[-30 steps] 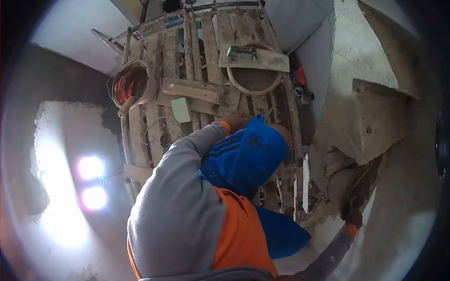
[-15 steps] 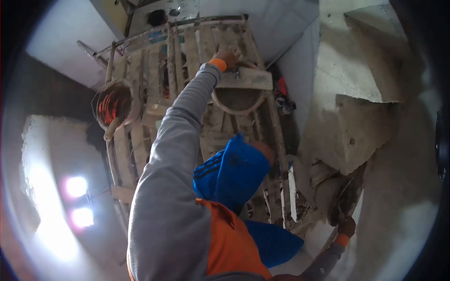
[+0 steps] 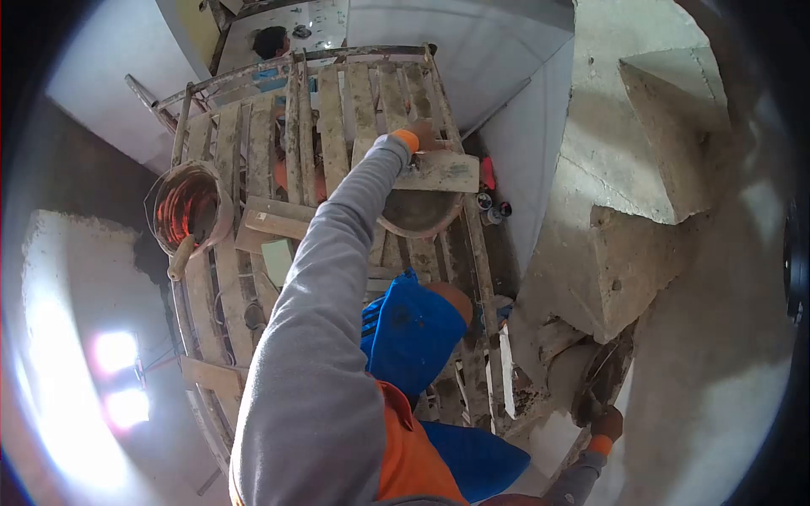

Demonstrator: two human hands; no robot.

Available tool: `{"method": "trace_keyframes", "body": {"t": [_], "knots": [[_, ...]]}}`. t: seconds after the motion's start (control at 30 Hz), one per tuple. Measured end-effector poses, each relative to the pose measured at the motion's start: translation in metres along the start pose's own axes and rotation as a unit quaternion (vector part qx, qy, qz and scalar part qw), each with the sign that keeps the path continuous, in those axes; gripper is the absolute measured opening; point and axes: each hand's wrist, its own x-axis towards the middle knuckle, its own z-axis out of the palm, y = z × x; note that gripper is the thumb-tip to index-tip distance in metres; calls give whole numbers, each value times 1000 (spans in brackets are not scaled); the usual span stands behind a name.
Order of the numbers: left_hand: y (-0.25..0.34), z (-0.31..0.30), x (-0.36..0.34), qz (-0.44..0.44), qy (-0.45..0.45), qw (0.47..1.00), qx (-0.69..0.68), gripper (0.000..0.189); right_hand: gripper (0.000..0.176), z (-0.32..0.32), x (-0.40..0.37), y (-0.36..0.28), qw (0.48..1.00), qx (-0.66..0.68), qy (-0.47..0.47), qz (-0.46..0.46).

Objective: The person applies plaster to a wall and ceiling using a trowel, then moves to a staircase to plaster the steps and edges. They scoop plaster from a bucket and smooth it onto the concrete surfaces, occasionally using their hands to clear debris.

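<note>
My left hand [image 3: 426, 135] reaches far forward at the end of a long grey sleeve. It is closed at the near end of a flat, mortar-smeared wooden float [image 3: 439, 174]. Below the float is a round bucket [image 3: 422, 212] whose mouth it partly covers. At the lower right, my right hand [image 3: 607, 424] is closed at the lower end of a dark, rounded piece [image 3: 591, 392] beside the broken concrete. What its fingers grip I cannot make out.
A slatted wooden scaffold platform [image 3: 228, 152] lies under me. On it stand a second bucket [image 3: 224, 211] with orange coils and loose boards [image 3: 278, 221]. Jagged concrete [image 3: 641, 253] rises on the right. Bright lamps [image 3: 122, 379] shine at left. Another person [image 3: 270, 42] is below, beyond the far rail.
The view has shifted, so the platform and concrete appear moved. My left hand and the float sit slightly lower over the bucket. My right hand stays by the dark piece.
</note>
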Motion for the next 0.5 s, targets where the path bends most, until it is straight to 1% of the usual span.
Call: {"method": "trace_keyframes", "body": {"t": [0.03,0.13,0.23,0.3,0.33,0.4,0.43,0.5], "knots": [[-3,1,-4,18,26,999,9,100,38,-2,2,-3,1000,-4,2,-1],[-6,-10,-31,82,62,985,-140,109,36,-7,3,-7,1000,-5,-2,3],[-8,-5,-66,139,75,987,-43,111,35,-13,4,-9,1000,3,-21,16],[-9,-12,-81,135,3,991,15,114,35,-17,4,-14,999,-14,-39,32],[-12,-15,-85,131,-32,990,45,115,34,-12,4,-10,1000,-13,-6,8],[-19,-18,-84,149,-53,986,42,113,33,-4,3,-3,997,-12,58,-41],[-21,-19,-82,159,-64,984,39,113,33,-5,3,-4,999,-23,25,-25],[-28,-17,-70,179,-29,983,13,109,36,-12,6,-9,998,-46,-40,6]]}}
